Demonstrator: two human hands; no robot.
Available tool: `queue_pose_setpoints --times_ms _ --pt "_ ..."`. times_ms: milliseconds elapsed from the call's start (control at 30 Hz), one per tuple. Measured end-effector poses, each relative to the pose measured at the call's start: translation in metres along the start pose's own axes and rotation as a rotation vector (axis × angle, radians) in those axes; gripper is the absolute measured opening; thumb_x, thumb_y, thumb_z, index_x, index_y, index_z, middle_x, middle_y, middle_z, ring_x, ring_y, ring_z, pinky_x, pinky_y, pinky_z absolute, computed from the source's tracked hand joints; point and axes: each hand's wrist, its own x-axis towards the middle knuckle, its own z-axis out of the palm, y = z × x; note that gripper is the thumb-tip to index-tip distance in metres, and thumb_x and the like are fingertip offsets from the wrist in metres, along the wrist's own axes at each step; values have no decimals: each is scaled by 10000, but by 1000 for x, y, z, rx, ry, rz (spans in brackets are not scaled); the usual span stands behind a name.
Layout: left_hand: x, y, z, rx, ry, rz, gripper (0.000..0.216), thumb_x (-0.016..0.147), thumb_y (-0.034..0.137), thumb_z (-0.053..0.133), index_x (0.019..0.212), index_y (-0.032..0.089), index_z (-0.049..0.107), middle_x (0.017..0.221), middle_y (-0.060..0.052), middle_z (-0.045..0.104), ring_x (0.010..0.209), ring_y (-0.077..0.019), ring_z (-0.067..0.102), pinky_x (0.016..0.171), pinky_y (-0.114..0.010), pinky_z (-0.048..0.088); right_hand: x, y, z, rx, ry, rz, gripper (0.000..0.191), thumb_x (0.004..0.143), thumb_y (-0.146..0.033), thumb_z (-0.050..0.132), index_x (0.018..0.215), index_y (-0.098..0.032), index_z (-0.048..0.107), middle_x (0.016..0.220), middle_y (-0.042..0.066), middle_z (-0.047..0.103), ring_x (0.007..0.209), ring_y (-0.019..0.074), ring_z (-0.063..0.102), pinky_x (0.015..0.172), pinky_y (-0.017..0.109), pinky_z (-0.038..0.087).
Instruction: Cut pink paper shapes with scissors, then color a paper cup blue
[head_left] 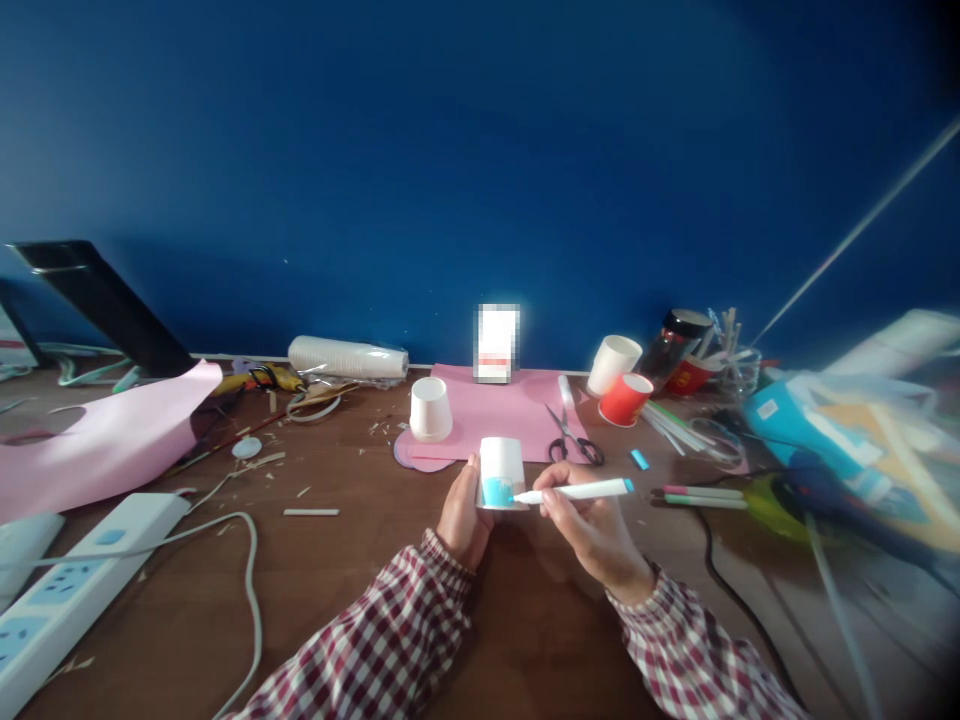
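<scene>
My left hand is closed around the left side of a white paper cup, raised a little in front of me. A light-blue patch covers part of the cup's side near its lower end. In my right hand is a white marker with a blue end, its tip touching the cup at the blue patch. Some of my left fingers are hidden behind the cup. Beyond the cup lies a pink sheet, with black-handled scissors on its right part and another white cup upside down at its left.
A small blue cap lies right of the scissors. A red cup, a white cup and a dark jar stand farther back. Left are stacked cups, a power strip and its cable. Markers lie right.
</scene>
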Motion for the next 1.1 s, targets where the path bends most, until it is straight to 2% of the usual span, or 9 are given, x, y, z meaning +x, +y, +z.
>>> queue_pose_setpoints --times_ms 133,267,500,833,1100 --pt "0 0 0 -1 18 -6 370 785 467 558 870 109 588 689 -64 597 608 -187 565 596 -339 449 0 1 -1 -16 -11 1 187 851 -348 506 784 -178 547 557 -35 459 482 99 413 441 209 324" --pt "0 0 0 -4 16 -8 363 796 461 545 882 110 585 705 -69 600 622 -193 568 601 -344 449 1 0 -1 -3 0 -5 186 854 -345 506 790 -177 554 597 -22 496 514 105 440 472 214 353" --pt "1 -2 -1 0 29 1 356 785 463 563 842 112 589 671 -57 595 597 -177 559 590 -325 439 -1 2 1 22 -30 40 198 855 -366 508 799 -180 545 544 -43 454 439 83 375 410 198 289" --pt "0 -2 -1 16 -8 20 392 789 471 554 907 99 598 741 -83 623 661 -199 580 625 -331 440 0 1 2 -18 65 12 158 850 -333 520 843 -182 564 651 -9 556 538 107 496 492 210 406" --pt "1 -3 -2 12 -16 20 400 795 474 543 913 95 595 750 -88 618 672 -203 578 634 -337 436 0 1 2 -29 60 12 154 850 -327 520 841 -180 564 644 -12 546 494 91 452 447 200 361"
